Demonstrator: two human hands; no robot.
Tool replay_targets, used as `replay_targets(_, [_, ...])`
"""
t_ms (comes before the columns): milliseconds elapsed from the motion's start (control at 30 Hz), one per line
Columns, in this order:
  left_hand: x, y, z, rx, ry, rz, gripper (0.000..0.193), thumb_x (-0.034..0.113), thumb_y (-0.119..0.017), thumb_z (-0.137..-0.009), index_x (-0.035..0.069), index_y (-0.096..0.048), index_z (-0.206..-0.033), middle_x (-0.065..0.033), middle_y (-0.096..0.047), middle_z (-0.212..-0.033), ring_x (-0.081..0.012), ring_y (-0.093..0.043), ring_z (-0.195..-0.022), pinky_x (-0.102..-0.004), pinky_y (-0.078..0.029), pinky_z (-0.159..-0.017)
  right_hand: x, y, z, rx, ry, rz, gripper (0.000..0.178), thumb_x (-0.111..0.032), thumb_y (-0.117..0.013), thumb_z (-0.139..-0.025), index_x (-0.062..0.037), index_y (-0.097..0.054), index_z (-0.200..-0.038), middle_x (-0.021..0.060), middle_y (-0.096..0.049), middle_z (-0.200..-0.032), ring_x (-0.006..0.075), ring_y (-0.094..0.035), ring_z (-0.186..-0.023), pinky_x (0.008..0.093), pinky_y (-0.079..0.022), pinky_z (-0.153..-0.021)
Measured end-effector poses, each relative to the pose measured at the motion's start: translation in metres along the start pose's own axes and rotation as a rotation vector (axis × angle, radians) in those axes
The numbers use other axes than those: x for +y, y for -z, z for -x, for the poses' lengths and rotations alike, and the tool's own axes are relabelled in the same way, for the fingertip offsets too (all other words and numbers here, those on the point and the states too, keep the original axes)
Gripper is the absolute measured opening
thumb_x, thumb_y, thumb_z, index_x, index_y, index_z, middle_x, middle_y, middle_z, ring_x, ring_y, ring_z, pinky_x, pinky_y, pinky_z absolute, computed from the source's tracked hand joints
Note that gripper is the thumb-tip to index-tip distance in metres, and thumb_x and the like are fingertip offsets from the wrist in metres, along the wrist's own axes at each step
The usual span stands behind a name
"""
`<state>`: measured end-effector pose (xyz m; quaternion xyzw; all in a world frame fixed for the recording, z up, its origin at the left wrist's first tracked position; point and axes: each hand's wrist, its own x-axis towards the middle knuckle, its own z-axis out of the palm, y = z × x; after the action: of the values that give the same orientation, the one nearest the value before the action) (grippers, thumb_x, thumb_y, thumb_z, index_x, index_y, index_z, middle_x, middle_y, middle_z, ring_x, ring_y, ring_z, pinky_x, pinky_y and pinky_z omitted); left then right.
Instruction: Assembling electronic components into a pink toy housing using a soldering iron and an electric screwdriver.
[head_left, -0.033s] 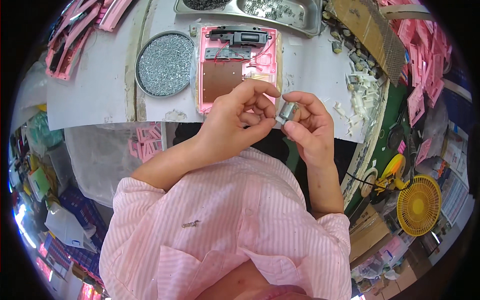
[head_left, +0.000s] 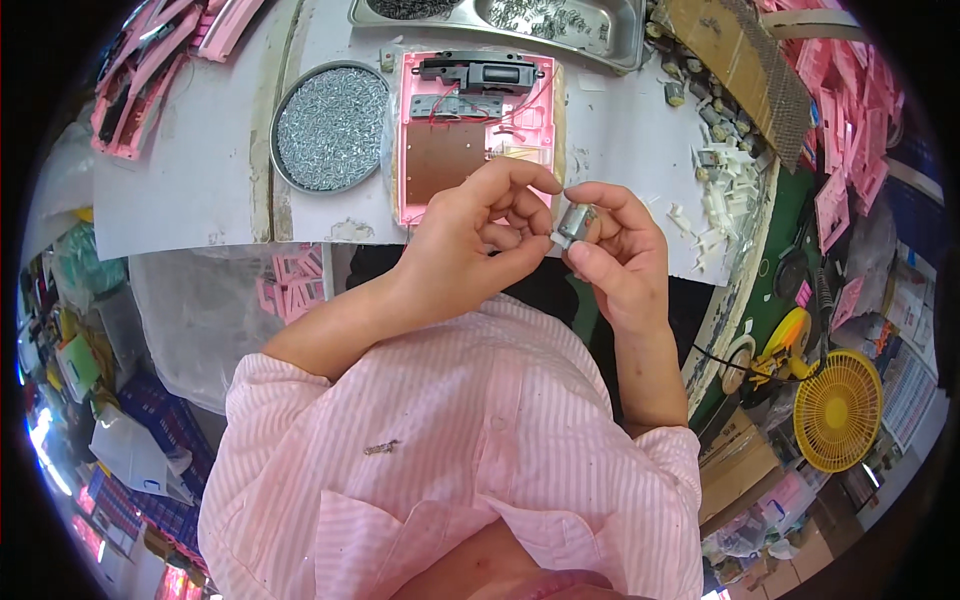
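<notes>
A small silver motor [head_left: 575,221] is pinched between the thumb and index finger of my right hand [head_left: 622,250]. At the motor's lower end, a small white plastic piece [head_left: 561,240] shows beside my left thumb tip. My left hand [head_left: 470,228] is curled, its thumb and fingers closed at that white piece, with the index fingertip close to the motor's top. Just beyond my hands lies an open pink plastic housing [head_left: 409,170]. It holds a brown board [head_left: 442,160], a black part [head_left: 475,73], a grey strip and red wires.
Left of the housing stands a round tray of small screws [head_left: 330,128]. A metal tray [head_left: 625,40] with small parts sits at the back. White plastic pieces [head_left: 722,195] and several motors [head_left: 673,93] lie on the right, near a cardboard piece [head_left: 740,60]. Pink parts [head_left: 150,70] are stacked far left.
</notes>
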<state>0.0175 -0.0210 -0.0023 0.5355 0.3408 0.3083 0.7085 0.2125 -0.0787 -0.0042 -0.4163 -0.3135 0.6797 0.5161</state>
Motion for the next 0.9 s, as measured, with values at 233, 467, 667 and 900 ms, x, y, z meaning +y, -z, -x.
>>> replay_targets(233, [0.0,0.003,0.0,-0.035,0.027,-0.022,0.046,-0.012,-0.063,-0.088,0.0,-0.048,-0.13,-0.0061,-0.061,-0.101,-0.0084,-0.061,-0.091,-0.0217,-0.056,-0.078,-0.002,-0.004,0.0,0.045,0.025,0.126,0.043,0.0,-0.07,-0.09,0.0014,-0.056,-0.131,-0.0018,-0.064,-0.09,0.003,-0.056,-0.079,0.0184,-0.045,-0.073])
replay_targets(467, [-0.006,0.003,0.002,-0.047,-0.007,-0.029,0.047,-0.012,-0.063,-0.088,0.001,-0.048,-0.131,-0.0064,-0.061,-0.101,-0.009,-0.062,-0.095,-0.0221,-0.056,-0.08,0.004,-0.006,0.003,0.034,0.086,0.162,0.044,0.005,-0.068,-0.089,0.0015,-0.055,-0.131,-0.0012,-0.063,-0.09,0.0026,-0.056,-0.079,0.0179,-0.045,-0.072])
replay_targets(667, [-0.004,0.002,0.002,-0.035,-0.012,-0.044,0.048,-0.013,-0.063,-0.087,0.001,-0.048,-0.131,-0.0077,-0.062,-0.102,-0.0096,-0.062,-0.095,-0.0231,-0.056,-0.081,0.003,0.0,0.005,0.034,0.067,0.047,0.045,0.003,-0.071,-0.088,0.0025,-0.055,-0.131,-0.0009,-0.064,-0.092,0.0027,-0.057,-0.079,0.0178,-0.045,-0.071])
replay_targets(900, [-0.003,0.001,0.002,-0.032,-0.012,-0.027,0.05,-0.014,-0.063,-0.086,0.0,-0.047,-0.131,-0.0087,-0.062,-0.102,-0.0105,-0.063,-0.095,-0.0231,-0.056,-0.081,0.005,-0.002,0.005,0.025,0.036,0.023,0.046,0.0,-0.073,-0.088,0.0028,-0.055,-0.131,-0.0009,-0.064,-0.091,0.0025,-0.055,-0.079,0.0172,-0.043,-0.072])
